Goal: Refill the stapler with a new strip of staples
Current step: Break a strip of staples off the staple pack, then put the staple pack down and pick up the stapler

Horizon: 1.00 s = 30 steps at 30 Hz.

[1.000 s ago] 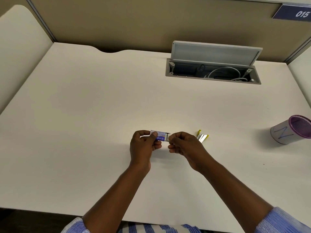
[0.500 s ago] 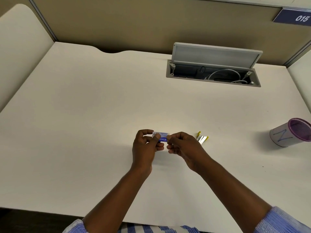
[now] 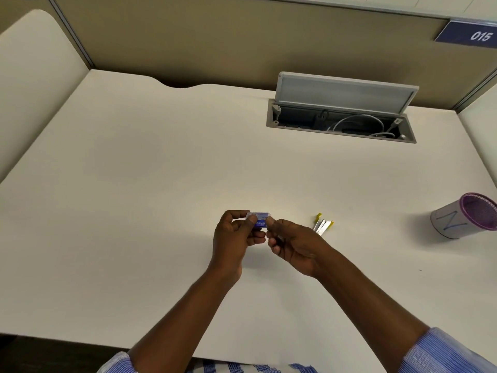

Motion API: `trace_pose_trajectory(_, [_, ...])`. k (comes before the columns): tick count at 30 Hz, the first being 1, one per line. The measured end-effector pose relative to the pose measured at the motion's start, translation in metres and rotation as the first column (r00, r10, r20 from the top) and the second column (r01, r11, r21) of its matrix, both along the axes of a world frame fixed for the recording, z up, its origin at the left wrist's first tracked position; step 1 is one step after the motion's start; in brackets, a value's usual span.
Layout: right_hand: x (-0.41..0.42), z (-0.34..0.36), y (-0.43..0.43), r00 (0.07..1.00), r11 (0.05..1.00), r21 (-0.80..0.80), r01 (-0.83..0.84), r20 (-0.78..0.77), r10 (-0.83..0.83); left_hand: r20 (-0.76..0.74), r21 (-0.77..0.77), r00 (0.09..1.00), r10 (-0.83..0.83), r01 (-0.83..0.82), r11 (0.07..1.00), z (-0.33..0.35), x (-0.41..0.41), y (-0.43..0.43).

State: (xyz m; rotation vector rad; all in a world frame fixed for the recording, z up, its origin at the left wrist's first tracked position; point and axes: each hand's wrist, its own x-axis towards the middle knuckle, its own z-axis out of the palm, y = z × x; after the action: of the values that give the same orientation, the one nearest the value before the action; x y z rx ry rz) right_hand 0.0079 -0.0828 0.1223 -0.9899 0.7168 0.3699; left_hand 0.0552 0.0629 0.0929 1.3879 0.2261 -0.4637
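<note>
A small blue and white staple box [image 3: 259,219] is held above the middle of the white desk [image 3: 134,211]. My left hand [image 3: 236,235] grips its left end between thumb and fingers. My right hand [image 3: 291,244] pinches the box's right end with its fingertips. The stapler [image 3: 323,225], yellow with a silver metal magazine, lies open on the desk just to the right of my right hand. No loose staple strip shows; the box's inside is hidden by my fingers.
A purple-rimmed mesh pen cup [image 3: 466,219] wrapped in white paper lies on its side at the right edge. An open grey cable hatch [image 3: 341,114] with white cables sits at the back right. Partition walls close off the back and both sides.
The box's drawer, pulled out to the right one second ago, has slid back in. My hands have come closer together.
</note>
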Motion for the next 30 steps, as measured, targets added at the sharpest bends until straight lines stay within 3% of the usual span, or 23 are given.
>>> trace_pose_trajectory(6, [0.002,-0.005,0.005,0.998,0.98,-0.189,0.066,0.024,-0.062,0.087,0.189,0.995,0.041,-0.057,0.98,-0.008,0.027,0.002])
trace_pose_trajectory(10, [-0.006,-0.008,0.0,0.995,0.983,-0.155,0.1,0.018,-0.098,0.157,0.318,0.976,0.153,-0.197,0.928,-0.019,0.068,0.01])
trace_pose_trajectory(15, [-0.019,-0.011,-0.007,0.993,0.982,-0.148,0.119,0.023,-0.117,0.213,0.503,0.968,0.131,-0.223,0.835,-0.033,0.121,0.026])
trace_pose_trajectory(20, [-0.031,-0.015,-0.012,0.986,0.978,-0.131,0.165,0.003,-0.166,0.163,0.526,0.968,0.193,-0.251,0.813,-0.048,0.145,0.035])
trace_pose_trajectory(27, [-0.037,-0.014,-0.024,0.969,0.969,-0.032,0.245,-0.024,-0.246,0.192,0.663,0.976,0.106,-0.209,0.719,-0.047,0.123,0.035])
trace_pose_trajectory(30, [-0.039,-0.012,-0.03,0.965,0.963,0.072,0.26,-0.03,-0.259,0.332,0.653,0.943,-0.003,-0.228,0.722,-0.027,0.079,0.023])
